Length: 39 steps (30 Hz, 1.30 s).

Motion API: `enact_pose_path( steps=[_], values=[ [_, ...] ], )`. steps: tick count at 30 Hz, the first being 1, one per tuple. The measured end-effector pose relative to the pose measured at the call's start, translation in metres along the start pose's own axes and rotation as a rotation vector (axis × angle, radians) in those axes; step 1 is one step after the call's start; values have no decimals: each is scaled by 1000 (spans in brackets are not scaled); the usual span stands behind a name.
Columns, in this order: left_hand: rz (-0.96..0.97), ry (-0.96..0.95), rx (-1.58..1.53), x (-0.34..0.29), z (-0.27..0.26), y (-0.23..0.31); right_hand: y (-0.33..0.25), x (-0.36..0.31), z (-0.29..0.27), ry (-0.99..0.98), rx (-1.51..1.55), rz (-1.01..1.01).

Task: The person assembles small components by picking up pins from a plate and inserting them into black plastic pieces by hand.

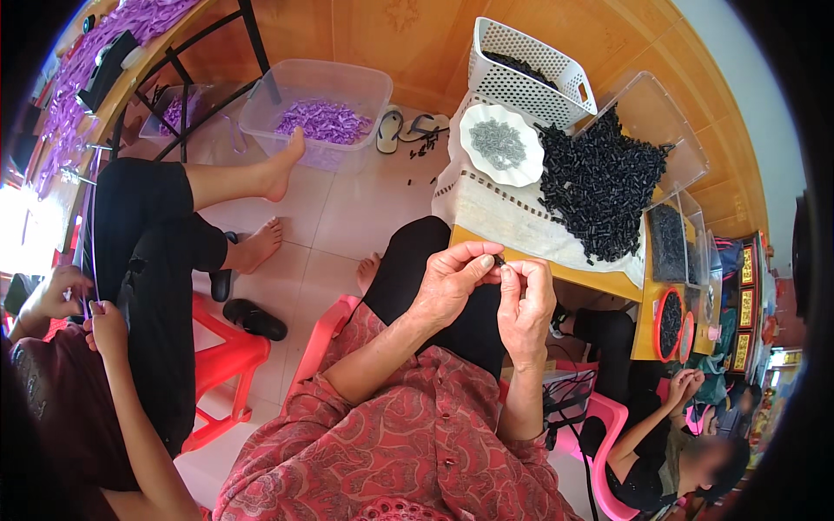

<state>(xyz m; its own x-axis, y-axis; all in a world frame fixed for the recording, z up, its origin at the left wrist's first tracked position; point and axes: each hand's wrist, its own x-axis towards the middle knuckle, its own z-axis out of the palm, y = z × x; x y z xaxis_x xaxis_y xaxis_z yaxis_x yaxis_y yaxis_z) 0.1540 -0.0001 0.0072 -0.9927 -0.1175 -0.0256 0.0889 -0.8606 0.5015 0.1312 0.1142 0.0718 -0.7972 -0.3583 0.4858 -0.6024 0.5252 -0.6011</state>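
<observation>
A small black piece [499,260] is pinched between my two hands, over my lap at the table's near edge. My left hand [450,282] grips it with thumb and forefinger. From the other side my right hand [526,308] closes its fingertips on it, and they hide most of its shape. Just beyond lies a heap of short black tube-like pieces [599,191] on a white cloth [512,213]. Beside the heap stands a white scalloped plate [473,163] with many small grey, shiny pieces [499,144] in it.
A white perforated basket [530,78] and clear plastic boxes [667,243] stand around the heap. A red-rimmed round tray [668,325] is farther right. A clear tub [261,108] of purple strips sits on the floor. Co-workers sit left and right, their hands [108,328] busy.
</observation>
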Motion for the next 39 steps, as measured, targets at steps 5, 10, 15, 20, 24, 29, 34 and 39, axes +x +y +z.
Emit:
enact_pose_path(
  steps=[5,10,15,20,24,29,34,39],
  values=[
    [-15,-5,11,0,-2,-1,-2,4,-6,-40,-15,12],
    [-104,-18,-178,1,-4,-4,-2,4,-3,-9,364,410],
    [-192,4,-295,2,-6,-1,0,-1,-6,-6,429,501],
    [-210,-2,-366,3,-4,2,6,-7,-2,7,602,512],
    [-225,39,-355,3,-6,2,3,-10,0,21,619,527],
    [-222,68,-344,2,-5,3,4,-11,-2,-48,673,503],
    [-174,35,-280,2,-6,1,8,-13,0,-44,725,488],
    [-156,24,-211,1,-7,-2,8,-12,0,-18,770,503]
  ],
)
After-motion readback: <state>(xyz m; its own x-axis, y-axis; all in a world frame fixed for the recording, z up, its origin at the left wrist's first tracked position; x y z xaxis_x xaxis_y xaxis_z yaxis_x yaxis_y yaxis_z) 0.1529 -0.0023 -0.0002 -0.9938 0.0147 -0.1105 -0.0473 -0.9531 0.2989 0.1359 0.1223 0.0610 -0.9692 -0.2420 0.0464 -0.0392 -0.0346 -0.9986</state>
